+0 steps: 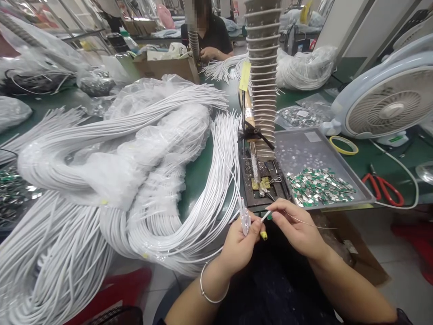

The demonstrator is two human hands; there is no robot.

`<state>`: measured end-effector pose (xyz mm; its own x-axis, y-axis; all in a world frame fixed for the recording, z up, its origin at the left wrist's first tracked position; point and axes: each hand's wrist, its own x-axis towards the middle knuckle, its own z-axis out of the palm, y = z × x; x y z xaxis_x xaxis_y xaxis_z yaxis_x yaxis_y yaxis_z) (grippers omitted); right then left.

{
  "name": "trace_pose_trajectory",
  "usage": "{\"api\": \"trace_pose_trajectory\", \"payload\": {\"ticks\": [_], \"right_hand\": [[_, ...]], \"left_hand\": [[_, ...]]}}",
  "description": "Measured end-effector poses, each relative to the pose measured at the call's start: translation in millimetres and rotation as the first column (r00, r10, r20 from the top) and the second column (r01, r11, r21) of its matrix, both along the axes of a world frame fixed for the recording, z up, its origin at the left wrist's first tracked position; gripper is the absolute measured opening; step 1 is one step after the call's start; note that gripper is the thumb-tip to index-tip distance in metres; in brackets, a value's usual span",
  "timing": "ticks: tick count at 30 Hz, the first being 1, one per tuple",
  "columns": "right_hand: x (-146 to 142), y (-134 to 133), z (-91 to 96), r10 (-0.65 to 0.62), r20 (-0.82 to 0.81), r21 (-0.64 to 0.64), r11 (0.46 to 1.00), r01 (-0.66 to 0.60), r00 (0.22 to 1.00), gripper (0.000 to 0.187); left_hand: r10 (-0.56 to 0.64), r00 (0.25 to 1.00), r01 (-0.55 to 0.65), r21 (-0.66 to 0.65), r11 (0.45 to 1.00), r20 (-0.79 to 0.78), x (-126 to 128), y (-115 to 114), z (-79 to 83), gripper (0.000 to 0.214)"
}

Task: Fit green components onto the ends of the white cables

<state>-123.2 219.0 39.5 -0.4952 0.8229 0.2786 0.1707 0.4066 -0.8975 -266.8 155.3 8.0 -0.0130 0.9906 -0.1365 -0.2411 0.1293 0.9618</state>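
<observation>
My left hand [239,247], with a metal bangle [210,285] on its wrist, grips a small bunch of white cable ends [244,217] tipped with clear sleeves. A small yellow-tipped piece [263,235] sticks out just below them. My right hand [297,228] pinches a thin white wire [265,215] close to those cable ends, and a fine strand [313,224] trails off to the right. Large coiled bundles of white cable [152,180] in clear plastic fill the bench to the left of my left hand.
A grey metal tray [324,144] of small green and silver parts [320,187] sits ahead of my right hand, beside a bench-mounted press fixture [260,183]. Red-handled pliers [382,189], a tape roll [344,145] and a fan [385,101] lie right. A co-worker's hands [209,54] work beyond.
</observation>
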Motion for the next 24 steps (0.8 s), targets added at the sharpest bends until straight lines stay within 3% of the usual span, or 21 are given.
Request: {"api": "trace_pose_trajectory", "payload": {"ticks": [4,9,14,20,24], "right_hand": [[1.5,1.2,2.9,0.031,-0.007,0.007,1.0,-0.03,1.0,0.009],[0.4,-2.6,0.2,0.036,0.044,0.004,0.999,-0.036,0.998,0.012],[-3.0,-6.4,-2.4,-0.029,0.014,-0.042,0.999,0.029,0.999,0.014],[-2.5,-8.4,-1.6,-0.061,-0.007,-0.046,0.997,0.06,0.998,0.014],[-3.4,-8.6,-5.0,-0.126,-0.014,-0.018,0.992,0.126,0.992,0.012]], "left_hand": [[-0.014,0.998,0.014,0.006,1.0,-0.063,0.1,-0.8,4.0,0.033],[0.068,0.992,-0.054,0.129,0.99,-0.105,1.6,0.8,7.9,0.037],[0.104,0.992,-0.096,0.12,0.988,-0.069,4.4,3.8,12.1,0.026],[0.141,0.968,-0.102,0.186,0.977,-0.208,8.0,6.4,18.9,0.009],[0.181,0.973,-0.163,0.128,0.978,-0.142,9.7,6.8,16.5,0.012]]}}
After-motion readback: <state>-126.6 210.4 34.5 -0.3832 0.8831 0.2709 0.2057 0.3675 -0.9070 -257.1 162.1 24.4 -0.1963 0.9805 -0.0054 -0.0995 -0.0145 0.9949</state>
